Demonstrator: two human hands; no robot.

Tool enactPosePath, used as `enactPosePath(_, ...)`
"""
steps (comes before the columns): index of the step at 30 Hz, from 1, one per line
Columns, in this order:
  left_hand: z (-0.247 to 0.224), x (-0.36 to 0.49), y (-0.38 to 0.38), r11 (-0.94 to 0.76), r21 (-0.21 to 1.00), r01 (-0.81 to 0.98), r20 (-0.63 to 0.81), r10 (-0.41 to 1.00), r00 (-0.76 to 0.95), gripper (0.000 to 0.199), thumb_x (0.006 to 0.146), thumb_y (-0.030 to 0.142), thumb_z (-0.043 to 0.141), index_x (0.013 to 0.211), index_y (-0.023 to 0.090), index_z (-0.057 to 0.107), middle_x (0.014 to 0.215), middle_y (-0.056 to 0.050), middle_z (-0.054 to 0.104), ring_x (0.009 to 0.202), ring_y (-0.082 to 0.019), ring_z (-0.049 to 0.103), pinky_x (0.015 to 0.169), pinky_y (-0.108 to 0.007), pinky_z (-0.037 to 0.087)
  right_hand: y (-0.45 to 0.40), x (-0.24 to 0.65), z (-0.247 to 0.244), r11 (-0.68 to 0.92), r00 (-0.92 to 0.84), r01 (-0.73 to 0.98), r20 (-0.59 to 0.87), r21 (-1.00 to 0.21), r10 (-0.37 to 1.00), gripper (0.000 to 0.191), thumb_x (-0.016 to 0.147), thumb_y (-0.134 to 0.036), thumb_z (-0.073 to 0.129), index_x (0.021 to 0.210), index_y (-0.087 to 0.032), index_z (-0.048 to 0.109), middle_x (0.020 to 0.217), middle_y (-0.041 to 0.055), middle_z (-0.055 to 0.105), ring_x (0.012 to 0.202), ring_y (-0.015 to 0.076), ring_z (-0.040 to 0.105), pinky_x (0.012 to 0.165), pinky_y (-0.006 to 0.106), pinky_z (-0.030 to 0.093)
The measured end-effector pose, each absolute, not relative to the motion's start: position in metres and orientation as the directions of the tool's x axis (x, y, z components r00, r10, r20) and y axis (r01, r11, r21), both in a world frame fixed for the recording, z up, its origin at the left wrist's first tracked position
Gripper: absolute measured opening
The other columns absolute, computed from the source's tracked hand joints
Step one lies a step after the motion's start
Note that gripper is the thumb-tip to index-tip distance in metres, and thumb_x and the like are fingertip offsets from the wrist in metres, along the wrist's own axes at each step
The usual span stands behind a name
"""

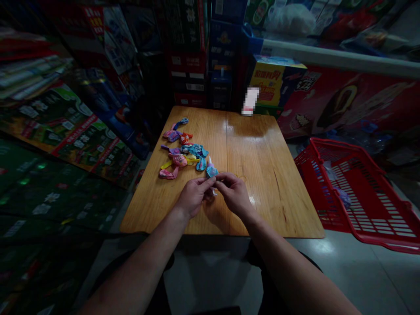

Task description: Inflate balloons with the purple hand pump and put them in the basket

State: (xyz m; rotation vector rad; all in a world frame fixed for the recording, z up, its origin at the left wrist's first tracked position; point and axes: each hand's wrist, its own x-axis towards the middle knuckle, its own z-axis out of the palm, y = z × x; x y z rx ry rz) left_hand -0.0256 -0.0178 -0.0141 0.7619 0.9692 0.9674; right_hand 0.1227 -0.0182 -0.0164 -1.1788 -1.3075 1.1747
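Over the table, my left hand point(194, 194) and my right hand point(233, 192) meet with fingertips pinched together. Between them is a small light-blue and pink piece point(211, 170) with a pale pointed tip; its exact kind is unclear, and its lower part is partly hidden by my fingers. A whitish end pokes out below them. To the left lies a loose group of colourful crumpled pieces point(180, 160), some blue-patterned, others pink, purple, orange and yellow. Thin yellowish loops point(242, 178) rest just right of my right hand.
The wooden table point(262, 153) has stacked cartons point(190, 61) behind it and green boxes point(59, 175) on the left. A red plastic basket point(354, 192) stands on the right, with a purplish item inside. A yellow-and-blue box point(269, 81) sits beyond the far edge.
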Motion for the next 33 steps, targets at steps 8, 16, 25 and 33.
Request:
enactPosePath(8, -0.018, -0.036, -0.012, 0.473, 0.688, -0.551, -0.397, 0.880, 0.260, 0.027, 0.078, 0.033, 0.077, 0.097, 0.015, 0.073, 0.088, -0.006, 0.068, 0.072, -0.010, 0.061, 0.054, -0.018, 0.041, -0.017, 0.106, -0.016, 0.026, -0.021, 0.040, 0.025, -0.999, 0.999, 0.016, 0.083, -0.031, 0.066, 0.095, -0.021, 0.067, 0.088, 0.0043, 0.072, 0.078, 0.0177, 0.068, 0.074, 0.033, 0.056)
enactPosePath(16, -0.020, -0.042, -0.003, 0.337, 0.764, -0.550, -0.380, 0.924, 0.039, 0.027, 0.069, 0.028, 0.084, 0.087, 0.015, 0.070, 0.076, 0.000, 0.065, 0.059, -0.005, 0.057, 0.044, -0.014, 0.032, -0.020, 0.101, -0.012, 0.096, -0.039, 0.246, 0.089, -0.964, 0.995, 0.015, 0.088, -0.033, 0.059, 0.095, -0.021, 0.065, 0.086, 0.0048, 0.068, 0.075, 0.0174, 0.063, 0.072, 0.032, 0.051)
enactPosePath(25, -0.026, -0.063, 0.015, 0.304, 0.676, -0.671, -0.422, 0.906, -0.016, 0.027, 0.069, 0.020, 0.083, 0.090, 0.018, 0.066, 0.073, 0.002, 0.068, 0.059, -0.009, 0.064, 0.047, -0.016, 0.041, -0.021, 0.114, -0.034, 0.100, -0.042, 0.876, 0.131, -0.471, 0.990, 0.029, 0.082, -0.039, 0.068, 0.102, -0.020, 0.061, 0.089, 0.0113, 0.066, 0.079, 0.0246, 0.060, 0.070, 0.035, 0.043)
enactPosePath(33, -0.025, -0.075, 0.026, 0.281, 0.650, -0.706, -0.371, 0.928, 0.027, 0.027, 0.069, 0.011, 0.081, 0.092, 0.016, 0.068, 0.081, 0.001, 0.070, 0.065, -0.007, 0.065, 0.054, -0.016, 0.048, -0.021, 0.118, -0.021, -0.031, 0.076, 0.813, 0.053, -0.582, 0.996, 0.019, 0.088, -0.033, 0.057, 0.096, -0.018, 0.066, 0.080, 0.0103, 0.069, 0.069, 0.0220, 0.061, 0.061, 0.032, 0.036)
